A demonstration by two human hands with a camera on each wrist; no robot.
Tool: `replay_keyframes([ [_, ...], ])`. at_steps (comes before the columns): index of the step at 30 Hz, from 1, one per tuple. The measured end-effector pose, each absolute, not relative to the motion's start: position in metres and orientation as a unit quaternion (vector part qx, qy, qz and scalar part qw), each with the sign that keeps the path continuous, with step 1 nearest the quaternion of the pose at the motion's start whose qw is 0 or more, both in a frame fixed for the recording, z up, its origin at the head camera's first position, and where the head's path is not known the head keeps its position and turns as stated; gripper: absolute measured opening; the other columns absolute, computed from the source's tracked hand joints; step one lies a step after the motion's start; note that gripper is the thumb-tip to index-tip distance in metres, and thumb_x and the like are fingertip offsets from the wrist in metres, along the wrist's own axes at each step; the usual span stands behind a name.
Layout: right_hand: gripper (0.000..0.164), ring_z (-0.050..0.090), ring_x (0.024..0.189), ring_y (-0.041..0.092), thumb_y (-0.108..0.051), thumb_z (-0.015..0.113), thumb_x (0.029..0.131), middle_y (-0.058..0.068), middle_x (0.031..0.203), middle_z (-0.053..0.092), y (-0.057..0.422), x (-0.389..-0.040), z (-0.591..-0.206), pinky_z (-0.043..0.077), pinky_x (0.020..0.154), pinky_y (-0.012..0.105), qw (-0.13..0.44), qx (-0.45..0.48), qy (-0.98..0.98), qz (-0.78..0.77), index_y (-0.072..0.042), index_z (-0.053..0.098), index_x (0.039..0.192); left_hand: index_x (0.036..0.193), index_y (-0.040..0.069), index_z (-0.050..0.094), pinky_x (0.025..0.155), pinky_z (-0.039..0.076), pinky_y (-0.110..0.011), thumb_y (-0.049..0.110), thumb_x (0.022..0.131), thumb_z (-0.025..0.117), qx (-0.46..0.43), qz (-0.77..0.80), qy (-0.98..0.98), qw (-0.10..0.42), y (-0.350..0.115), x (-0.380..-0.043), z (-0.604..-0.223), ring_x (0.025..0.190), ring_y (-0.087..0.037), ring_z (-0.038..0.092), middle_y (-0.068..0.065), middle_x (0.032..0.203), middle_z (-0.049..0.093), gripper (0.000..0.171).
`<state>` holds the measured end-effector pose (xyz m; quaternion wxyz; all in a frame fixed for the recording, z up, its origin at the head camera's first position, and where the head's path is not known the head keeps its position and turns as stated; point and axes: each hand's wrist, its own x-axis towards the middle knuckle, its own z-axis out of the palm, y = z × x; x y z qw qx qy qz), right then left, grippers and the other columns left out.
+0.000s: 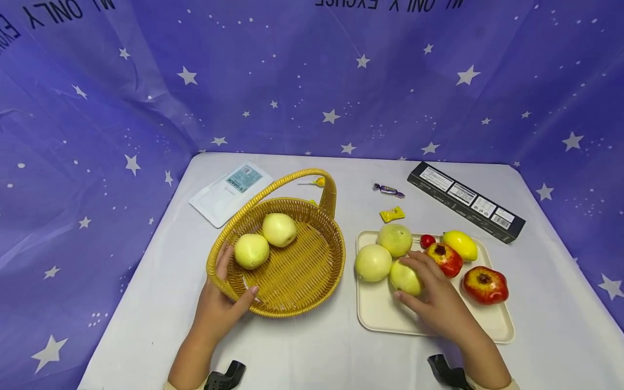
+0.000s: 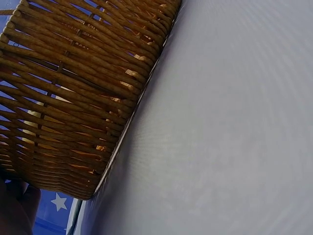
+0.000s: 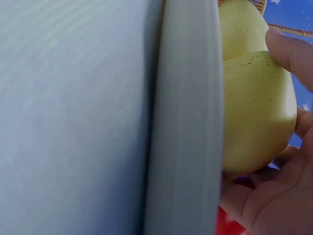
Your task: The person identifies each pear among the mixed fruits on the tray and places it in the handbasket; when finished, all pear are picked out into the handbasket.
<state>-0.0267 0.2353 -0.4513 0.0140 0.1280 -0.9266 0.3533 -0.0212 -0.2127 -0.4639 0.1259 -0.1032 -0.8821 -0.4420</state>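
My left hand [image 1: 216, 306] holds the near left side of a golden wicker basket [image 1: 336, 271], thumb over the rim. Inside lie two pale yellow-green apples, one in front [image 1: 251, 251] and one behind [image 1: 279, 229]. On a cream tray [image 1: 380, 319] to the right, my right hand [image 1: 441, 298] curls thumb and fingers round another yellow-green apple [image 1: 404, 277]. Two more apples sit beside it, one at the left [image 1: 373, 262] and one behind [image 1: 395, 240]. The left wrist view shows the basket's woven side [image 2: 73, 98]; the held apple [image 3: 259, 112] fills part of the right wrist view.
Two red pomegranates [image 1: 485, 285], a lemon [image 1: 460, 245] and a small red ball-shaped piece [image 1: 427, 241] share the tray. Behind are a yellow-wrapped sweet [image 1: 392, 214], a purple-wrapped sweet [image 1: 388, 190], a lollipop [image 1: 319, 182], a long black box [image 1: 465, 200] and a white pouch [image 1: 209, 203].
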Motion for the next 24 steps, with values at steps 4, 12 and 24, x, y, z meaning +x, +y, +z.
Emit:
replay_keyframes([
  [4, 0.062, 0.049, 0.123, 0.033, -0.038, 0.081, 0.077, 0.002, 0.142, 0.044, 0.237, -0.029, -0.446, 0.039, 0.097, 0.058, 0.022, 0.129, -0.929, 0.346, -0.024, 0.055, 0.131, 0.155, 0.015, 0.02, 0.113, 0.019, -0.037, 0.023, 0.076, 0.08, -0.103, -0.445, -0.881, 0.128, -0.214, -0.021, -0.464, 0.143, -0.032, 0.021, -0.003, 0.16, 0.013, 0.099],
  [12, 0.065, 0.046, 0.123, 0.02, -0.025, 0.088, 0.071, 0.0, 0.137, 0.049, 0.23, -0.043, -0.389, 0.034, 0.098, 0.013, 0.075, 0.2, -0.901, 0.378, -0.022, 0.059, 0.129, 0.156, 0.016, 0.019, 0.112, 0.02, -0.04, 0.026, 0.077, 0.08, -0.105, -0.435, -0.885, 0.128, -0.214, -0.022, -0.466, 0.143, -0.031, 0.021, -0.004, 0.16, 0.014, 0.1],
  [24, 0.063, 0.042, 0.128, 0.011, -0.053, 0.074, 0.08, -0.006, 0.141, 0.044, 0.084, -0.118, -0.341, 0.04, 0.102, 0.036, -0.04, 0.447, -0.821, 0.353, -0.027, 0.054, 0.133, 0.156, 0.014, 0.018, 0.11, 0.022, -0.05, 0.025, 0.076, 0.081, -0.104, -0.431, -0.887, 0.125, -0.215, -0.022, -0.466, 0.143, -0.03, 0.02, -0.003, 0.161, 0.012, 0.103],
])
